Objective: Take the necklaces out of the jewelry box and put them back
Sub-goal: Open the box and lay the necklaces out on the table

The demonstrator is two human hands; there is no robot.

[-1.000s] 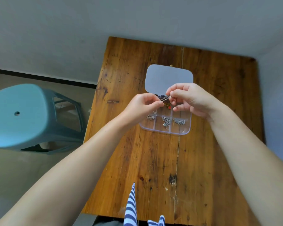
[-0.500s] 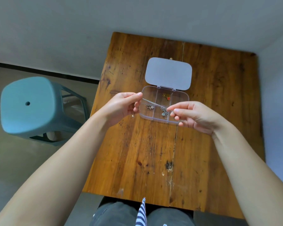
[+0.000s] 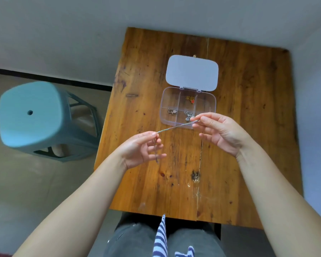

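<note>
Spanning the table [image 3: 248, 127], the open box [image 3: 187, 108] holds other necklaces; in front, the left hand [image 3: 143, 151] and right hand [image 3: 219, 132] each pinch one chain [image 3: 176, 127] taut. Its loose tail could snag; a slack pinch drops it.

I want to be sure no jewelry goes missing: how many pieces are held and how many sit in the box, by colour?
Silver chain necklace held between left hand and right hand: 1
Silver pieces in the box: 2
Gold and red piece in the box: 1
Total: 4
</note>
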